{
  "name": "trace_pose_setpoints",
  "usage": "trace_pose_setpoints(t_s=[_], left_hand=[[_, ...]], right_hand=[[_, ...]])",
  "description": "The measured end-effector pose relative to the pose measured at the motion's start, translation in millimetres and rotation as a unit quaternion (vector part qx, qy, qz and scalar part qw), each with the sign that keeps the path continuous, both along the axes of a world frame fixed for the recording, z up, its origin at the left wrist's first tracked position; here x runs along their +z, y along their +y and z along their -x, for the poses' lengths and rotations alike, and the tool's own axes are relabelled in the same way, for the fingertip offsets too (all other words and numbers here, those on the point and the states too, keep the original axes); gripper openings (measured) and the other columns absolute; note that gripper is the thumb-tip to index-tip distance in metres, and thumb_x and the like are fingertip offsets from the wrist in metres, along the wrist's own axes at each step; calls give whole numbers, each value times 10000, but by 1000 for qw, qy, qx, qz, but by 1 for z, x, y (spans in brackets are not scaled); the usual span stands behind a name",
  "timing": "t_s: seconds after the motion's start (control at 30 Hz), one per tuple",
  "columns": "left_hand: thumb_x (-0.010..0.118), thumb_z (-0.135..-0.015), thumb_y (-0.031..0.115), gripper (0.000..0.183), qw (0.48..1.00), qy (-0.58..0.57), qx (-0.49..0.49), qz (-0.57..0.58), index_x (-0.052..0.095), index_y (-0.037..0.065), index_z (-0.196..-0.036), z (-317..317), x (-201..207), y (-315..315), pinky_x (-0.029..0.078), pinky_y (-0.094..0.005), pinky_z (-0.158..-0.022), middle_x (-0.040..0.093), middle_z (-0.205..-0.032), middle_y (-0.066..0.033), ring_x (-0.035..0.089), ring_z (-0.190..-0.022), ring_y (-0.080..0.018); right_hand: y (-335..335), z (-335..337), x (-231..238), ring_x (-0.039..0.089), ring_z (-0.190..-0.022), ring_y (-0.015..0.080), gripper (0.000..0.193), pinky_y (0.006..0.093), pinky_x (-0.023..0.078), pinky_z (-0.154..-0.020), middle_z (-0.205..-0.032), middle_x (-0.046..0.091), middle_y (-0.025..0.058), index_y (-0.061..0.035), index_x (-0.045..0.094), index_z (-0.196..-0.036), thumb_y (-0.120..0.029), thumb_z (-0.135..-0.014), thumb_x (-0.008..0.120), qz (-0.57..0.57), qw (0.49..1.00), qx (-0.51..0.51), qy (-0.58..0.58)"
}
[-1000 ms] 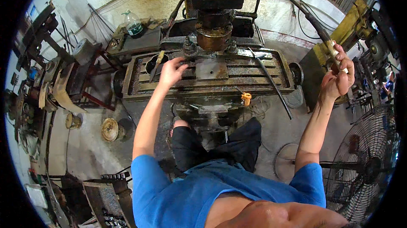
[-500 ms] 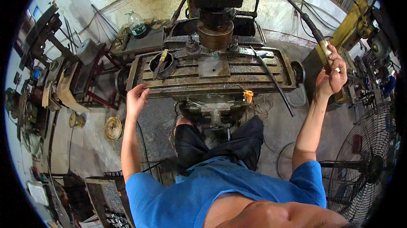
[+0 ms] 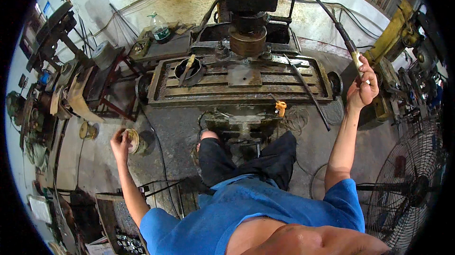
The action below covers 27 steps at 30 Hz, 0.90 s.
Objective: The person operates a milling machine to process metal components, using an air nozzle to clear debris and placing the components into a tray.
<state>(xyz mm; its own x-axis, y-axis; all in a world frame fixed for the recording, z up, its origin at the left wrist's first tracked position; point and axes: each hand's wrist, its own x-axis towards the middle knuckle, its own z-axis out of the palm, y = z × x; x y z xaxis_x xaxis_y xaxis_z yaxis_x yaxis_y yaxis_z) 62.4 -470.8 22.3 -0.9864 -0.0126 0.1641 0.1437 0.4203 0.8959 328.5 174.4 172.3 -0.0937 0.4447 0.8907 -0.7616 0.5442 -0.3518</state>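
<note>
My right hand [image 3: 363,86] is wrapped round the pale grip of a long dark lever [image 3: 347,40], which slopes down from the head of a milling machine [image 3: 247,39]. Over the floor at the left, well off the table, my left hand [image 3: 120,145] hangs with nothing in it, its fingers loosely bent and apart. Behind it in the picture is a round bucket [image 3: 136,142]. On the slotted machine table [image 3: 213,92], a flat metal plate [image 3: 244,76] lies below the spindle. A dark pot [image 3: 193,76] with a brush [image 3: 187,69] in it sits at the table's left.
A long dark bar [image 3: 310,95] leans across the table's right end and sticks out past its front edge. An orange-handled tool [image 3: 280,108] is at the front edge. A large fan [image 3: 412,184] stands at my right; a metal-chip bin [image 3: 111,219] is at lower left.
My left hand has moved left and down, away from the table's front left corner. My right hand keeps its grip on the lever. The whole view has shifted slightly.
</note>
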Motion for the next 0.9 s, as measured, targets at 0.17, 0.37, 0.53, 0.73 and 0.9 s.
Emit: trace_pose_setpoints(t_s=[0.17, 0.37, 0.53, 0.73, 0.9], left_hand=[[597, -825, 202, 304, 994, -17, 93, 55, 579, -51, -992, -22, -32, -99, 397, -269, -371, 513, -549, -45, 476, -431, -98], [628, -771, 180, 286, 941, 58, 215, 256, 586, -82, -877, -101, -71, -225, 452, -342, -549, 568, -588, -122, 566, -562, -187], [669, -716, 218, 288, 871, -162, 355, 299, 585, -40, -813, -208, -85, -292, 469, -358, -495, 595, -663, -139, 596, -529, -235], [629, -644, 306, 437, 765, -412, 330, 368, 573, 32, -979, -296, -152, -330, 455, -417, -796, 610, -976, -193, 576, -949, -336], [608, -704, 298, 357, 751, -423, 338, 378, 585, 77, -984, -334, -205, -332, 439, -425, -821, 597, -1046, -156, 554, -1002, -328]], right_hand=[[6, 1, -11, 479, -1062, 397, 68, 505, 239, -977, -821, 558, 153, -7, 429, -604, -74, -595, 439, -36, 999, -18, -6], [3, 2, -19, 474, -1069, 409, 65, 517, 235, -980, -825, 561, 156, -7, 420, -600, -71, -599, 433, -24, 999, -27, -10], [6, 5, -5, 499, -1042, 410, 63, 531, 264, -969, -863, 582, 184, 8, 436, -607, -53, -606, 418, -49, 998, -38, -15], [58, -13, -14, 457, -1093, 440, 110, 524, 382, -920, -1039, 561, 231, 11, 517, -741, -2, -745, 408, -78, 993, -74, -48], [48, -4, 1, 401, -1149, 416, 189, 494, 404, -909, -1154, 480, 256, 32, 511, -898, -97, -817, 398, -3, 996, 6, -93]])
